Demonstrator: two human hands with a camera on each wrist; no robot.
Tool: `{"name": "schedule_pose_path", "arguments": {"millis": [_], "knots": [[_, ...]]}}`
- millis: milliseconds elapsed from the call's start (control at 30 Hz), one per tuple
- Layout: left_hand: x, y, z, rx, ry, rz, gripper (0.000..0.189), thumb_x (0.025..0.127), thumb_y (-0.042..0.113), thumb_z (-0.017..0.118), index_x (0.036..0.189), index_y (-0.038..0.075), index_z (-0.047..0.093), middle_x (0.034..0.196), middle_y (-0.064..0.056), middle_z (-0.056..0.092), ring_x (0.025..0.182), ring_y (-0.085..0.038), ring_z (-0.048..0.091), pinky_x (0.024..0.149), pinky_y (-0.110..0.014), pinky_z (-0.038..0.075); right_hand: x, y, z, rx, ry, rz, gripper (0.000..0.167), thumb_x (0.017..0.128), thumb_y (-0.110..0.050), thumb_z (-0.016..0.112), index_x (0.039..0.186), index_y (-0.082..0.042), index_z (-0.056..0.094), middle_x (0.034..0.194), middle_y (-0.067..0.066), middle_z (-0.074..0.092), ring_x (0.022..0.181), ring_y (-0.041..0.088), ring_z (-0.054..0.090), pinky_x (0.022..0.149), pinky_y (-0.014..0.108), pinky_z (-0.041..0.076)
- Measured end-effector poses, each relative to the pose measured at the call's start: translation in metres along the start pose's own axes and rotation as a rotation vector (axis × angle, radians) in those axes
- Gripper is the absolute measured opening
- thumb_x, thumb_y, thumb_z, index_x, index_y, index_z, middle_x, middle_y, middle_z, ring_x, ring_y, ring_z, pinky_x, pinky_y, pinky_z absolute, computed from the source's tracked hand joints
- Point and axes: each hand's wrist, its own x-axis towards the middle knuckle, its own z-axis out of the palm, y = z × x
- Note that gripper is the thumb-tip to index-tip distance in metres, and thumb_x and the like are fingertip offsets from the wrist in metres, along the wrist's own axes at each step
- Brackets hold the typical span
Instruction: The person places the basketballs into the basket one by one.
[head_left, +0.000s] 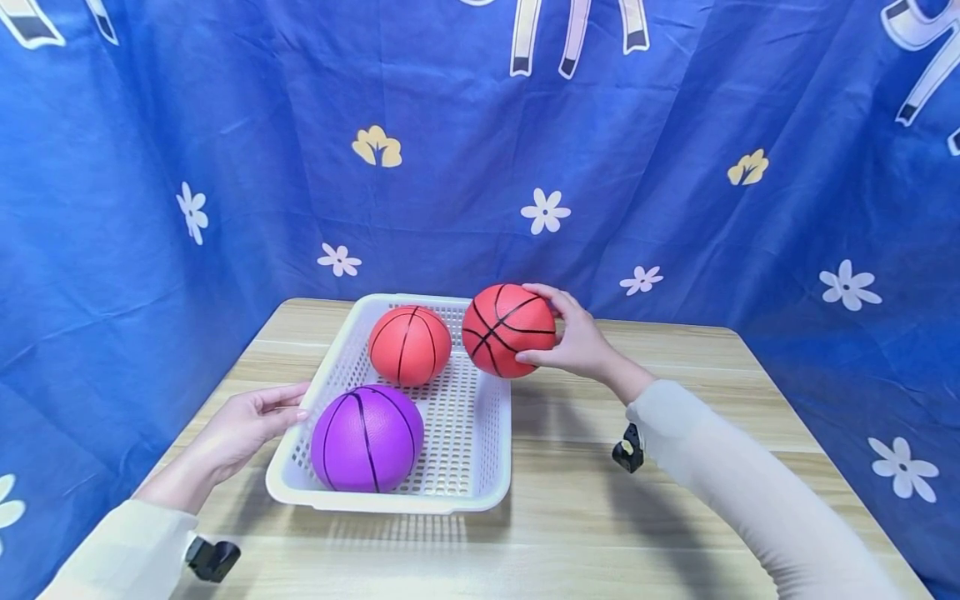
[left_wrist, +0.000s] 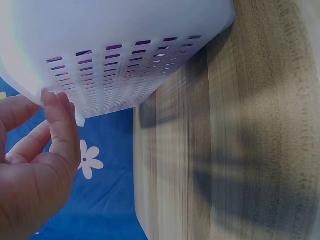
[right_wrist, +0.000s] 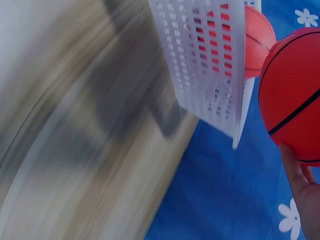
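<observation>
A white perforated plastic basket (head_left: pixel 390 502) sits on the table. My left hand (head_left: pixel 242 427) pinches its left rim between thumb and fingers; the left wrist view shows the fingertips (left_wrist: pixel 57 102) at that edge. In my right hand (head_left: pixel 581 340) is a red toy basketball (head_left: pixel 495 321) with black lines, gripped from its right side and held above the basket's right rim. Inside the basket, a second red basketball (head_left: pixel 409 346) lies toward the back, and a purple basketball (head_left: pixel 367 442) lies at the front left. The right wrist view shows the held ball only in part.
The light wood-grain table (head_left: pixel 645 533) extends on both sides of the basket. A blue curtain (head_left: pixel 450 225) with printed flowers and animal legs hangs behind the table and around its sides. Each wrist carries a small black camera (head_left: pixel 628 448).
</observation>
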Motion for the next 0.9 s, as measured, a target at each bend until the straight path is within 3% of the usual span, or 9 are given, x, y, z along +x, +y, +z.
{"name": "schedule_pose_path", "arguments": {"millis": [267, 500, 600, 900], "knots": [[0.000, 0.001, 0.000, 0.000, -0.001, -0.007, 0.056, 0.094, 0.005, 0.060, 0.135, -0.021, 0.032, 0.112, -0.005, 0.064, 0.093, -0.005, 0.062, 0.078, -0.023, 0.053, -0.001, -0.040, 0.022, -0.014, -0.071, 0.010, 0.083, 0.065, -0.005, 0.087, 0.137, -0.008, 0.046, 0.127, 0.019, 0.043, 0.112, 0.030, 0.049, 0.074, 0.038, 0.057], [0.000, 0.000, -0.001, -0.009, -0.005, -0.007, 0.057, 0.094, 0.005, 0.060, 0.135, -0.021, 0.031, 0.113, -0.003, 0.064, 0.095, -0.005, 0.062, 0.079, -0.022, 0.053, 0.007, -0.007, 0.040, -0.147, -0.112, -0.020, 0.090, 0.061, -0.028, 0.092, 0.139, -0.026, 0.046, 0.130, 0.003, 0.046, 0.111, 0.017, 0.048, 0.087, 0.040, 0.050], [0.000, 0.000, -0.001, -0.007, -0.002, -0.008, 0.057, 0.094, 0.006, 0.060, 0.135, -0.021, 0.032, 0.112, -0.002, 0.064, 0.095, -0.005, 0.062, 0.079, -0.022, 0.053, 0.006, -0.006, 0.045, -0.163, -0.130, -0.021, 0.091, 0.061, -0.031, 0.091, 0.139, -0.030, 0.046, 0.129, 0.001, 0.046, 0.110, 0.015, 0.048, 0.088, 0.040, 0.049], [0.000, 0.000, -0.001, -0.008, -0.001, -0.012, 0.056, 0.094, 0.006, 0.060, 0.135, -0.020, 0.033, 0.112, 0.000, 0.064, 0.095, -0.005, 0.062, 0.079, -0.023, 0.053, 0.007, -0.002, 0.060, -0.196, -0.169, -0.080, 0.089, 0.061, -0.033, 0.091, 0.137, -0.029, 0.047, 0.131, 0.003, 0.046, 0.114, 0.016, 0.049, 0.090, 0.036, 0.048]]}}
